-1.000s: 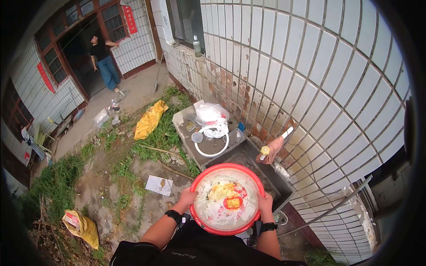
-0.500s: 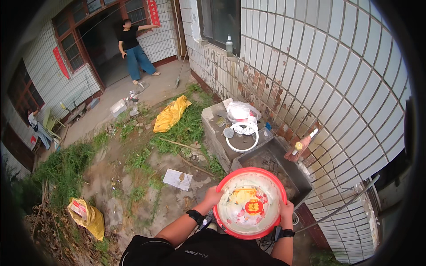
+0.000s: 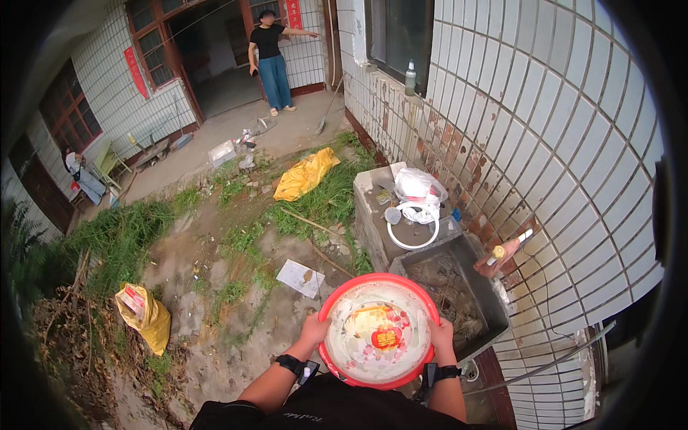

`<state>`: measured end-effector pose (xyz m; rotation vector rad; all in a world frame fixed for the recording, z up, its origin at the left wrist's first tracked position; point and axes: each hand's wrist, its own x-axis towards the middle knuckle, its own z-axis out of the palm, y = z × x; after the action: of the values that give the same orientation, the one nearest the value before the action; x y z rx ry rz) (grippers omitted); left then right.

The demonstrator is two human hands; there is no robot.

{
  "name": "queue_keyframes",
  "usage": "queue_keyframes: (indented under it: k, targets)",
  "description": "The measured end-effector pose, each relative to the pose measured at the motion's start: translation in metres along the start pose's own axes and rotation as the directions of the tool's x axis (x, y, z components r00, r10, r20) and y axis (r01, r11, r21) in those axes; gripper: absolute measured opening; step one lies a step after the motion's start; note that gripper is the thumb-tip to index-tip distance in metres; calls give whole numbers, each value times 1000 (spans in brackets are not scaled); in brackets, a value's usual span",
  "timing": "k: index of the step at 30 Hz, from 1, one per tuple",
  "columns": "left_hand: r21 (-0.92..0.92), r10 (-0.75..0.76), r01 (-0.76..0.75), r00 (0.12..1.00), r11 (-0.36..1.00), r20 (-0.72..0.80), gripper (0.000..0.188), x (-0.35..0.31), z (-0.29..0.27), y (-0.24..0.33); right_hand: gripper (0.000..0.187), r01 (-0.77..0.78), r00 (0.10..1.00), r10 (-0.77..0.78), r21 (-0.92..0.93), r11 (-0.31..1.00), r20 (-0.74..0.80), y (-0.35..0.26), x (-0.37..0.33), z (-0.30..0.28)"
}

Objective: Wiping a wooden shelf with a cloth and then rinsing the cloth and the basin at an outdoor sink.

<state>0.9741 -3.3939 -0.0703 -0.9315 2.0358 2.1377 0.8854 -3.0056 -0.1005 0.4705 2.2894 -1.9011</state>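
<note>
Between my hands is a round red-rimmed basin [image 3: 380,337], its pale inside showing a red and yellow flower print; some liquid seems to lie in it, though I cannot tell how much. My left hand [image 3: 314,334] grips the rim on the left side. On the opposite side my right hand [image 3: 441,337] is closed round the rim. The basin is in front of my body, beside the near left corner of a dark stone sink [image 3: 494,315].
Beyond the sink, a concrete ledge [image 3: 369,204] bears white plastic bags [image 3: 419,188] and a white hose ring [image 3: 414,246]. A tap [image 3: 497,252] juts from the tiled wall. Yellow sacks [image 3: 307,174] lie about the weedy yard. One person [image 3: 271,61] stands by the doorway, arm outstretched; another [image 3: 82,175] is far left.
The basin and both hands have shifted left in the picture, still together. My view has turned so the yard and wall appear further right and lower. The person by the doorway still points.
</note>
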Motion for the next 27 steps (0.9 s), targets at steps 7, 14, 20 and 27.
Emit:
queue_keyframes:
  k: [7, 14, 20, 27]
  targets:
    - [-85, -2, -11, 988, 996, -153, 21, -18, -22, 16, 19, 47, 983, -33, -77, 996, 181, -53, 28, 56]
    - [-120, 3, -26, 981, 992, -194, 22, 9, -77, 8, 19, 34, 972, 9, -178, 984, 233, -74, 44, 123]
    - [-140, 21, -43, 987, 989, -158, 20, 43, -155, 37, 20, 16, 971, 25, -170, 985, 239, -94, 33, 209]
    - [-66, 105, -122, 972, 990, -209, 27, 105, -253, 59, 19, -18, 976, 44, -118, 993, 214, -131, 33, 325]
